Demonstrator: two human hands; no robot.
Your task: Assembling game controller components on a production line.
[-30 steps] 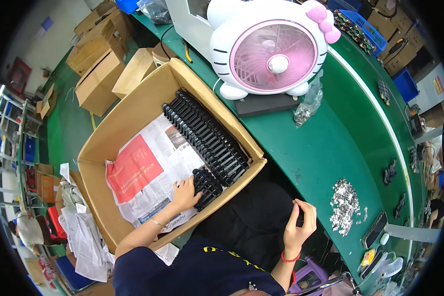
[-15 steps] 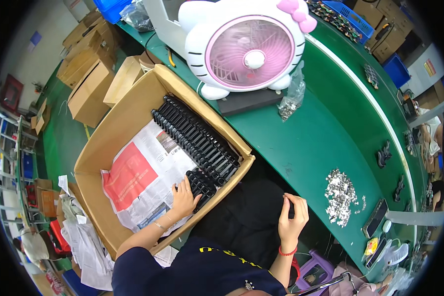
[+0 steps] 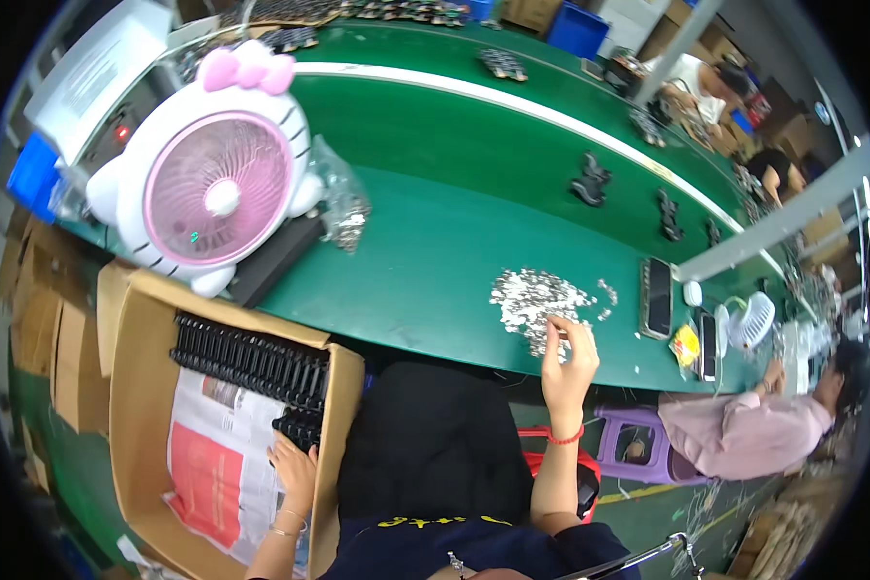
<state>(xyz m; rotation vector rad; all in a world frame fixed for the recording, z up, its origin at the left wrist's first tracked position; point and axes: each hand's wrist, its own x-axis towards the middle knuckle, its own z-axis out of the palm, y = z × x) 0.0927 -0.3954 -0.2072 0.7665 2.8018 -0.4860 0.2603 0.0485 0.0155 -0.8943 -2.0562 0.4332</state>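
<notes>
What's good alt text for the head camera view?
A person's right hand is at a pile of small silvery pieces on a green workbench; the left hand is beside black parts in a cardboard box, near a white and pink fan.

Yellow lettering (image 3: 418, 522) is being carried on the navy shirt (image 3: 377, 543); fine print (image 3: 240, 397) is being borne by the newspaper sheet (image 3: 251, 440) and its red panel (image 3: 206, 480). No wording is being resolved.

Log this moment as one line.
left hand: in box, beside black parts | right hand: at metal pieces, contact unclear | fan: beyond box
</notes>
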